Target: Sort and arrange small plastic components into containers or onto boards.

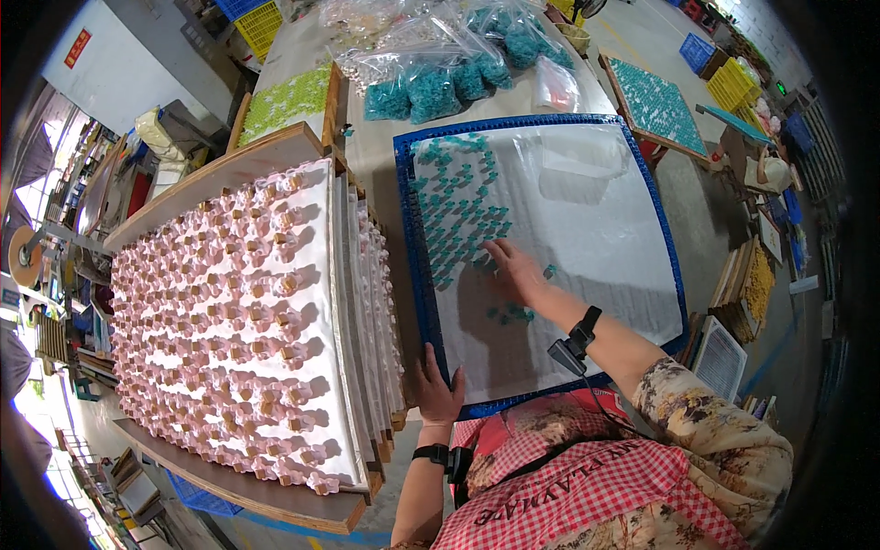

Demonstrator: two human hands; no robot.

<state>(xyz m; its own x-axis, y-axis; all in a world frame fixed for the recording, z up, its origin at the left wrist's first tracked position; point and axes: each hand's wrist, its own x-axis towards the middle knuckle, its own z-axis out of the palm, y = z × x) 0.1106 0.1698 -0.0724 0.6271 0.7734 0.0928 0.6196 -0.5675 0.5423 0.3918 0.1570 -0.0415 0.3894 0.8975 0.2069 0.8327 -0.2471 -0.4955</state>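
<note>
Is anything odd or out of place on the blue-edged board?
A loose teal cluster lies below the right hand, apart from the rows of pieces at upper left; it looks odd because bunched, not lined up.

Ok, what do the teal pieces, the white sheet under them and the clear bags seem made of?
Teal pieces: probably moulded plastic, judging by their repeated shapes; finish unclear.
White sheet: perhaps plastic film, glossy, with reflections and ripples.
Clear bags: likely thin plastic, with creases, glare and visible contents.
</note>
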